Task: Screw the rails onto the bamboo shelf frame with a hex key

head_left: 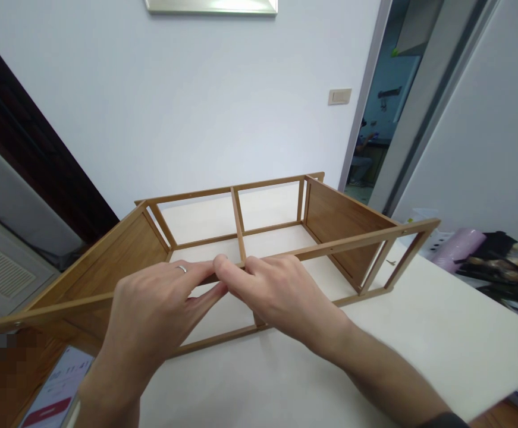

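A wooden shelf frame [343, 244] with two solid panels lies on its side on the white table [285, 386]. My left hand [151, 309], with a ring on one finger, is closed on the frame's near upper rail, at about its middle. Right beside it, my right hand [281, 291] pinches the same rail where a crossbar [239, 229] meets it. The fingertips and thumbs of both hands touch or nearly touch. Whether a small part is between them is hidden.
A small metal piece [391, 262] lies on the table at the right. A phone [57, 386] with a lit screen is at the lower left. Beyond the table's right edge are a purple roll [459, 249] and piled items. A person [362, 154] sits past the doorway.
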A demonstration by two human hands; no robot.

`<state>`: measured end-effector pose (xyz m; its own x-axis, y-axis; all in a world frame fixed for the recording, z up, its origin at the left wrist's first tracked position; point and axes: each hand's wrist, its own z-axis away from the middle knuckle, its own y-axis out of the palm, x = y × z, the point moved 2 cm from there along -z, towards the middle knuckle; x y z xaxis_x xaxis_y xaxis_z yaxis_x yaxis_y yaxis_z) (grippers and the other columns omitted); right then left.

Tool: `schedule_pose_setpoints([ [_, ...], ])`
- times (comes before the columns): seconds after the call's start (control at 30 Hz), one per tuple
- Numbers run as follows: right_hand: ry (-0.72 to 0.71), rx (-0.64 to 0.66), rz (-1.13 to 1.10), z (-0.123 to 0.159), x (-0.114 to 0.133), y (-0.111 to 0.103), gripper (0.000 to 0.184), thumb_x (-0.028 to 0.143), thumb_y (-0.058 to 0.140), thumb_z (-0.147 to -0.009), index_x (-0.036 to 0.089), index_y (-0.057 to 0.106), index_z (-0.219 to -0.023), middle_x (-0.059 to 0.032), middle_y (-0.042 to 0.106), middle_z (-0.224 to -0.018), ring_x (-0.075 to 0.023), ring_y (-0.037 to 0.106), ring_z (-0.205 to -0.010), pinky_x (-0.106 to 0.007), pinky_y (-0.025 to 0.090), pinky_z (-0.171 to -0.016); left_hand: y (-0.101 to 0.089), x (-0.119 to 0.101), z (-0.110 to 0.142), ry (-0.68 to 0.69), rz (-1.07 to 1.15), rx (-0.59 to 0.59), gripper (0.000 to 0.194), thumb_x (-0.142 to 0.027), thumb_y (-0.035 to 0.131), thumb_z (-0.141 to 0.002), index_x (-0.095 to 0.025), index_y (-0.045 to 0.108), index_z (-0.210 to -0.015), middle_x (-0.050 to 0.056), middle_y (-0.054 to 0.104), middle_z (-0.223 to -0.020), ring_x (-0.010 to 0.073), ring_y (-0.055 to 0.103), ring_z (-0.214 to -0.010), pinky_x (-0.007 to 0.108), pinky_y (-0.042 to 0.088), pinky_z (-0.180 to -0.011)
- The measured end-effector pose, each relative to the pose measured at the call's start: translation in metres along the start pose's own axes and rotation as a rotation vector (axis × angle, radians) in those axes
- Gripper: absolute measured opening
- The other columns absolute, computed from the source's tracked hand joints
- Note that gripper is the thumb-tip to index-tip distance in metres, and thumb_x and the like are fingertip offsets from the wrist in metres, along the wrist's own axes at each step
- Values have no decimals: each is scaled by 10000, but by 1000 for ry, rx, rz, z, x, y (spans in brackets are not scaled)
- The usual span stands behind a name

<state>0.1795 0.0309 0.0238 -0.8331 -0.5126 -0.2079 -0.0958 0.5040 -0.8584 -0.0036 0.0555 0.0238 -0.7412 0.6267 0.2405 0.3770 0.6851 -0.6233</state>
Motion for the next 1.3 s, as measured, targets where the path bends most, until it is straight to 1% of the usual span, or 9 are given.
schedule_pose_setpoints([
  [0.23,-21,-109,-196,-1,-6,4,222,104,289,-1066,190,479,-990,15,660,-760,-105,587,-569,-259,253,-492,7,-20,-9,35,95,34,291,-347,510,-1058,-204,694,-883,10,752,-744,198,699,-604,322,374,-524],
  [0.4,79,-223,-222,3,-12,0,157,189,339,-1054,222,442,-939,71,495,-575,-122,439,-430,-290,187,-451,11,-18,-12,45,139,30,233,-261,497,-1078,-216,704,-982,-20,753,-751,168,728,-680,314,373,-546],
  [0.5,154,-153,-298,8,-13,-4,111,242,399,-1061,245,420,-952,89,465,-569,-123,443,-421,-286,171,-449,12,-16,-12,44,160,28,217,-270,502,-1082,-216,710,-1057,-24,761,-772,165,734,-696,306,397,-562],
  [0.7,187,-64,-495,10,-16,-10,98,239,410,-1057,267,417,-963,96,483,-595,-121,495,-445,-248,243,-480,14,-14,-9,23,212,42,186,-281,551,-1066,-219,707,-1145,-21,804,-898,162,729,-710,302,434,-583],
  [0.87,296,-28,-611,7,-20,-13,85,236,414,-1023,266,433,-946,43,643,-650,-163,644,-531,-240,347,-510,17,-13,-8,8,249,61,194,-275,608,-1040,-234,694,-1209,-30,814,-1112,154,747,-759,284,473,-601],
  [1.03,372,21,-683,9,-24,-17,121,260,424,-1031,263,460,-915,27,701,-676,-167,698,-601,-238,454,-550,18,-11,-9,-4,283,52,187,-250,667,-998,-241,701,-1182,-45,820,-1099,175,775,-807,284,514,-616],
  [1.13,335,34,-690,13,-30,-21,146,273,436,-1050,252,525,-937,28,721,-712,-136,682,-595,-214,455,-522,18,-11,-9,-7,303,46,210,-231,702,-970,-242,697,-1179,-48,817,-1121,181,787,-836,285,533,-626],
  [1.23,213,-19,-617,16,-38,-25,149,266,487,-1047,247,616,-974,29,728,-752,-111,652,-586,-200,446,-504,20,-11,-8,-24,315,54,244,-226,729,-951,-244,689,-1191,-38,805,-1178,185,794,-905,277,543,-653],
  [1.3,120,-63,-556,17,-42,-26,123,258,532,-1041,254,650,-1005,28,734,-799,-102,646,-608,-195,464,-530,22,-11,-8,-46,310,67,248,-239,736,-948,-233,687,-1191,-29,820,-1104,186,795,-877,274,534,-640],
])
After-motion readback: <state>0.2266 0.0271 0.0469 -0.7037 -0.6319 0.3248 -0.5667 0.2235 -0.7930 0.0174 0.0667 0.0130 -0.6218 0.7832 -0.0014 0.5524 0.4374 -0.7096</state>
